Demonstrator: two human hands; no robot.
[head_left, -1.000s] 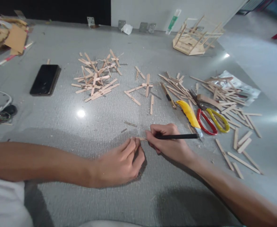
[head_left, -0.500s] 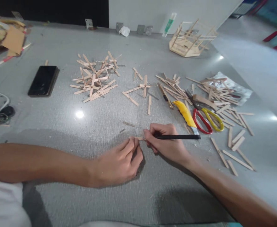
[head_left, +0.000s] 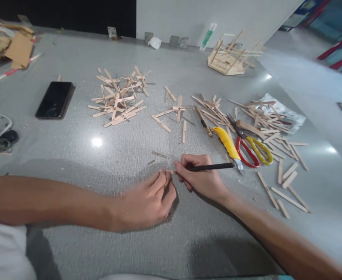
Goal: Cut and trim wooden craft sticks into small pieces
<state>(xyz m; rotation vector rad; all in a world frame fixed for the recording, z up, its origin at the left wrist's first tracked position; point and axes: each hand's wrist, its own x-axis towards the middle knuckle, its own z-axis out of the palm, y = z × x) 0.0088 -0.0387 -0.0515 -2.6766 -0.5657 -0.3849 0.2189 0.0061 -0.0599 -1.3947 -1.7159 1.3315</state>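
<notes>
My left hand (head_left: pixel 150 200) rests on the grey table with fingers pinched on a small wooden craft stick (head_left: pixel 172 172), most of it hidden under the fingertips. Close by on the right, my right hand (head_left: pixel 201 175) grips a slim black pen-like tool (head_left: pixel 213 167) in a writing hold. Its tip meets the stick's exposed end or lies very near it; the fingers hide exactly where. Just beyond both hands lie a thin flat strip (head_left: pixel 159 154) and a smaller dark sliver (head_left: pixel 151 162).
A yellow-handled cutter (head_left: pixel 227 144) and red-and-yellow-handled scissors (head_left: pixel 248 149) lie right of my hands, among loose craft sticks (head_left: pixel 289 179). Beyond are a pile of joined sticks (head_left: pixel 118 97), a phone (head_left: pixel 55 100), a stick frame (head_left: pixel 227 62) and a green-labelled tube (head_left: pixel 208 37).
My right hand has shifted slightly left, and the black tool's rear end has swung left and a little up. My left hand stays in place. The view has turned slightly.
</notes>
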